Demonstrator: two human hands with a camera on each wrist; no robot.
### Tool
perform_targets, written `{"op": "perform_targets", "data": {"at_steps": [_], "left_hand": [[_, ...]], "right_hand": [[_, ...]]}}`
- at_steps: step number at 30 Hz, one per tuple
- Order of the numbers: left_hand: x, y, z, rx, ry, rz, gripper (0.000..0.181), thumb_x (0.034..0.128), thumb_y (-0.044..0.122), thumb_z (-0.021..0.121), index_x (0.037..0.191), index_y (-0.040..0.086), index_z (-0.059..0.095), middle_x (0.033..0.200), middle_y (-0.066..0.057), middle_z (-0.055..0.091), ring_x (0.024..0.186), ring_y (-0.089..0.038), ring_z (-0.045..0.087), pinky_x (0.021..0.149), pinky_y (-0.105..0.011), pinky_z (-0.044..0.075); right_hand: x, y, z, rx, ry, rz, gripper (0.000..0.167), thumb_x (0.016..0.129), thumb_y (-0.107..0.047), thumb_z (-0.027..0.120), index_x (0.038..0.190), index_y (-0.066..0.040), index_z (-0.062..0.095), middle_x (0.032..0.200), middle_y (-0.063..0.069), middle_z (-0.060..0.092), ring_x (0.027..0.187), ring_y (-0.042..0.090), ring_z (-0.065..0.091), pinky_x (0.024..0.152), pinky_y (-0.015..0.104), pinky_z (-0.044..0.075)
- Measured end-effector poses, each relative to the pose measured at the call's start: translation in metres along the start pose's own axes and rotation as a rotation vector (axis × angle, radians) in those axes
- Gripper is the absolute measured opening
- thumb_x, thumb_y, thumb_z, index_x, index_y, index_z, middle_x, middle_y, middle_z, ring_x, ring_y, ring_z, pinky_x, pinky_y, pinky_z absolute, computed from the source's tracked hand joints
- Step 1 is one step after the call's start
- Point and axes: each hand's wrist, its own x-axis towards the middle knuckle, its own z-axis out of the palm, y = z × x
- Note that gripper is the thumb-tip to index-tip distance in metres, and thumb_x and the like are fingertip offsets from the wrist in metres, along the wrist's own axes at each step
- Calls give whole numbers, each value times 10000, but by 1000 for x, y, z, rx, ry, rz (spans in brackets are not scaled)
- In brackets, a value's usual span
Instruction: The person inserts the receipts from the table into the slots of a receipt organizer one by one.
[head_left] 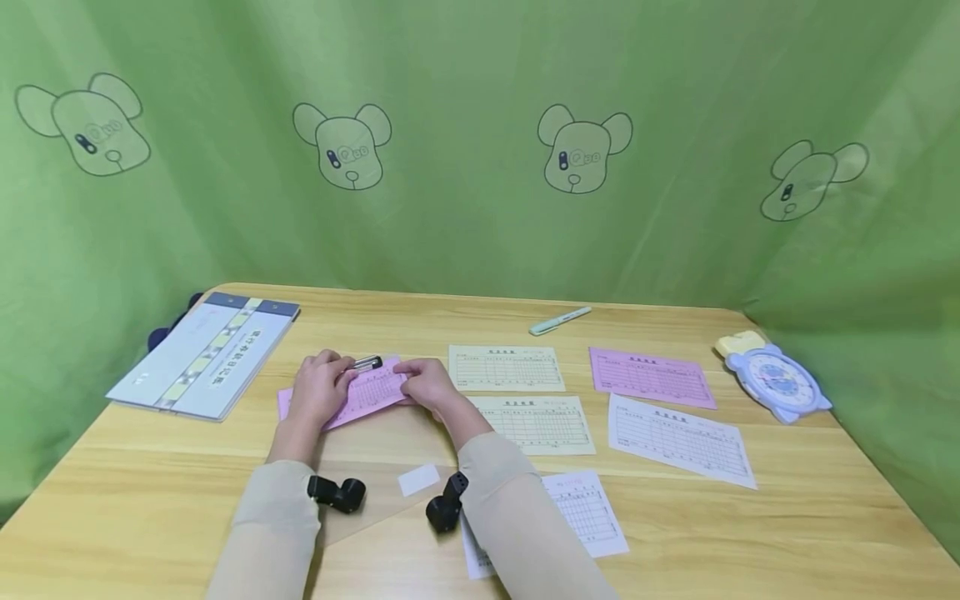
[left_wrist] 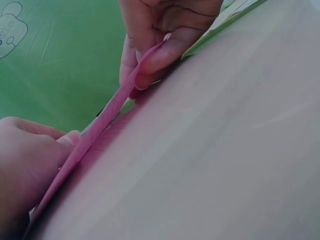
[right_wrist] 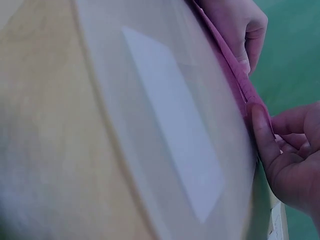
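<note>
Both hands hold a pink printed form (head_left: 372, 393) slightly raised and tilted at the left of the table. The left hand (head_left: 318, 387) grips its left part, thumb on the near face. At the form's right end the right hand (head_left: 429, 383) pinches it between thumb and fingers, as the right wrist view shows at the pink paper's edge (right_wrist: 235, 70). A small dark, shiny clip-like object (head_left: 367, 362) sits at the form's top edge by the left fingers; its exact kind is unclear. Beneath the forearms lies a clear plastic folder (head_left: 367, 492) with a white label (head_left: 418, 480).
A blue-grey ledger folder (head_left: 213, 354) lies at the left. Right of the hands are cream forms (head_left: 506, 368), another pink form (head_left: 652, 377) and white forms (head_left: 681, 437). A pale green pen (head_left: 559, 321), yellow sponge-like block (head_left: 738, 342) and blue clock-like timer (head_left: 777, 383) lie farther off.
</note>
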Motion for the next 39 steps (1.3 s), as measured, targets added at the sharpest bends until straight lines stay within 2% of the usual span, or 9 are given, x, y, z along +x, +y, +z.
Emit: {"op": "perform_targets", "data": {"at_steps": [7,11,33,39], "left_hand": [[0,0,-1,3,3,6,242,806,149,594,1003,13,627,927,-148,548,849,-327,462,784,-428,331],[0,0,-1,2,-1,8,242,809,151,590,1006,14,627,934,-151,547,854,-327,461,788,-428,331],[-2,1,-2,13,-20,1,266,816,168,586,1034,18,613,963,-157,534,881,-332,446,794,-435,331],[-3,1,-2,-12,-25,-37,286,822,172,574,1055,9,602,984,-163,518,914,-326,430,808,-434,323]], "right_hand": [[3,0,1,71,-30,18,451,696,179,456,1096,5,567,922,126,506,668,185,555,549,241,479],[3,0,1,103,-22,23,471,688,193,435,1108,16,554,915,132,503,637,187,550,540,254,482],[3,4,3,125,-7,-20,433,737,182,450,1125,15,544,958,135,535,661,180,551,541,252,482],[-1,2,-1,127,-17,-8,397,762,144,481,1128,2,546,964,120,528,646,174,557,542,251,482]]}}
